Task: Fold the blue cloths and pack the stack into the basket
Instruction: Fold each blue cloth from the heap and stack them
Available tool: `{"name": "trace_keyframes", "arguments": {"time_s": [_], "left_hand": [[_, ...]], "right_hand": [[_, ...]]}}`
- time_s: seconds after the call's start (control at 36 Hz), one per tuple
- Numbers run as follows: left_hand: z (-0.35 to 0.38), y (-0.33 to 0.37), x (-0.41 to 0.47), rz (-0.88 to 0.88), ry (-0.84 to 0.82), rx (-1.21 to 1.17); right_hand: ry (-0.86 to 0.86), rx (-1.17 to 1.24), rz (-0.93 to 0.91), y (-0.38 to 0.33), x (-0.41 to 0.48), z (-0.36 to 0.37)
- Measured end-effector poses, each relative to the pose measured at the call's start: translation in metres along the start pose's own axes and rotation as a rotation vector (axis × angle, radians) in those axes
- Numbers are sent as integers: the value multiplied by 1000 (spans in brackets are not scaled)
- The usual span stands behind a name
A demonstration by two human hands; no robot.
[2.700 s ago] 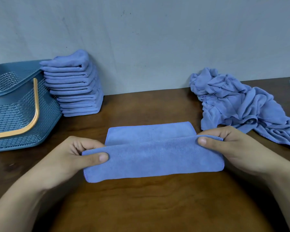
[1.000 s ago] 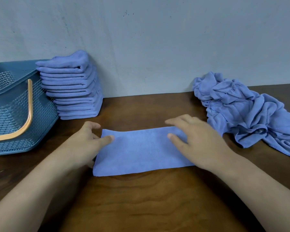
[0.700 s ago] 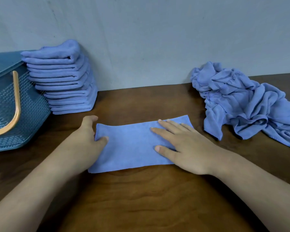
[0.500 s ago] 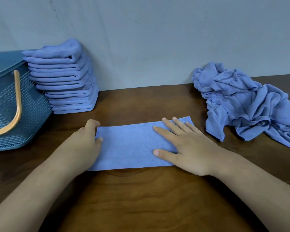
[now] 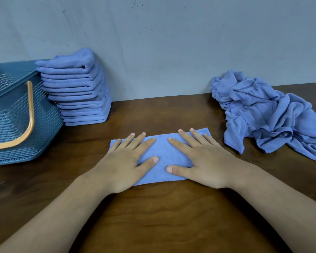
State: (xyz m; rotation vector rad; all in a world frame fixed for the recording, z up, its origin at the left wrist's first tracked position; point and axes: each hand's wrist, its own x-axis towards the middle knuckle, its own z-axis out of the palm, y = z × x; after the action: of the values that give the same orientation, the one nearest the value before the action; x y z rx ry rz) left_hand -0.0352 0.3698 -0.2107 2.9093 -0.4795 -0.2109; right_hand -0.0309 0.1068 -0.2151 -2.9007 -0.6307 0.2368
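Palms down: left hand (image 5: 124, 159) and right hand (image 5: 204, 161) lie flat, each grip spread wide, clasping nothing, pressing the folded rectangular blue cloth (image 5: 162, 154) at the brown wooden surface's (image 5: 153, 216) centre.

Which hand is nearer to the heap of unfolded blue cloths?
Right. The right hand lies flat on the half-folded cloth, just left of the heap without touching it; the left hand lies flat on the cloth's other end, farther away.
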Motion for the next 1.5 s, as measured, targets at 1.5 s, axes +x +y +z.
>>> {"name": "trace_keyframes", "arguments": {"time_s": [1.5], "left_hand": [[14, 46, -20, 104, 48, -10]], "right_hand": [[278, 846, 232, 51, 4, -37]]}}
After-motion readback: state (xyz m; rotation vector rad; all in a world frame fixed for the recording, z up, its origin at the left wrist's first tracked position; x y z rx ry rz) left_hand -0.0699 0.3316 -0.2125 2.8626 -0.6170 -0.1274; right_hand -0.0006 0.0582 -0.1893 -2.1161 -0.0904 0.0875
